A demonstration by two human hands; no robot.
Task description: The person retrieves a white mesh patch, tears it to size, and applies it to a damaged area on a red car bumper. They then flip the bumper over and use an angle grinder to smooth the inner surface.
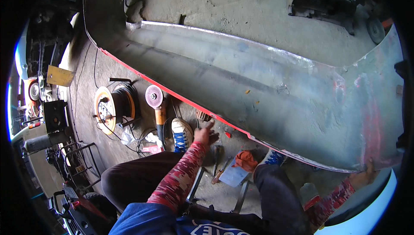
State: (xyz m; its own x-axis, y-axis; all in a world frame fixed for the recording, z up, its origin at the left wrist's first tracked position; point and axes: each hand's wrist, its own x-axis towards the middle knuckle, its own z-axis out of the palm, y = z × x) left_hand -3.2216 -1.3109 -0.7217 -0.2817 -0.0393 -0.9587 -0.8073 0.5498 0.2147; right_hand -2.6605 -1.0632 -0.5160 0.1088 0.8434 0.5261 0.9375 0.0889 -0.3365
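While the right hand (365, 174) is gripping the near rim of the long curved panel (215, 77) at four o'clock, the left hand (206, 136) is hanging open with parted fingers toward six o'clock, and I cannot tell whether it is touching the red edge (185, 100). Because the panel is stretching from ten o'clock across to three, good handling is probably depending on supporting it with both palms rather than one end alone. Near nine o'clock, the angle grinder (160, 115) is lying beside a shoe (181, 132), so careful footwork is mattering too.
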